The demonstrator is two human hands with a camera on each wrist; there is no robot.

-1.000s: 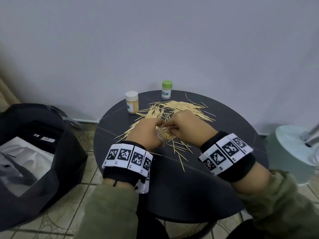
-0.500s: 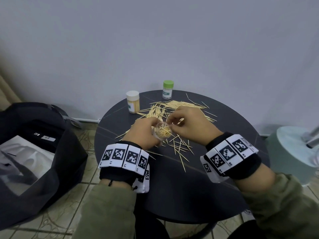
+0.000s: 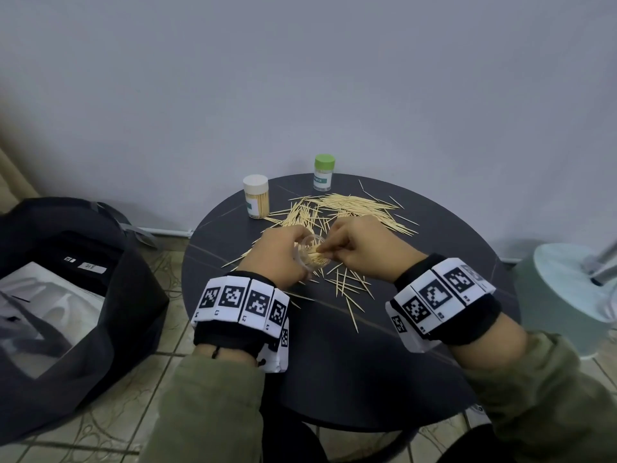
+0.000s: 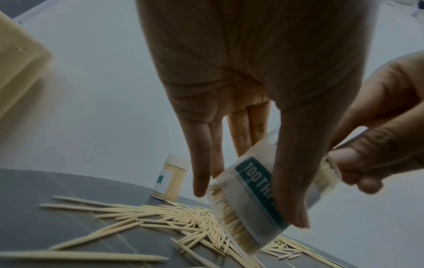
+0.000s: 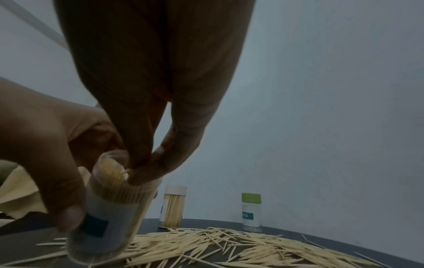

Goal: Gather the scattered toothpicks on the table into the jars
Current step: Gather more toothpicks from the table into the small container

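- At 9 o'clock of the head view a black fabric bag (image 3: 83,295) with white contents sits on the beige tiled floor (image 3: 100,426), beside the round dark grey table (image 3: 350,362).
- A plain pale grey wall (image 3: 300,78) stands behind the table, from 10 to 2 o'clock.
- At 3 o'clock a pale green round base (image 3: 561,295) rests on the floor, just beside the table's rim.
- On the table's far side, at 11 o'clock from the hands, a clear cylindrical jar with a white cap (image 3: 256,201) stands upright, packed with toothpicks.
- At 12 o'clock a second clear jar with a green cap (image 3: 324,172) stands upright; its contents cannot be made out.
- The left hand (image 3: 278,253) grips a clear uncapped plastic jar with a teal label (image 4: 257,201), fingers and thumb curled round its wall; the jar tilts with its mouth toward the right hand and is nearly full of toothpicks.
- The right hand (image 3: 364,247) has thumb and fingers closed narrow at the jar's mouth, pinching what looks like a few toothpicks there.
- The scattered pale wooden toothpicks (image 3: 354,205) lie loose on the table, thickest at 12 to 1 o'clock beyond the hands, with a thinner spread (image 3: 347,285) at 5 o'clock below the held jar.
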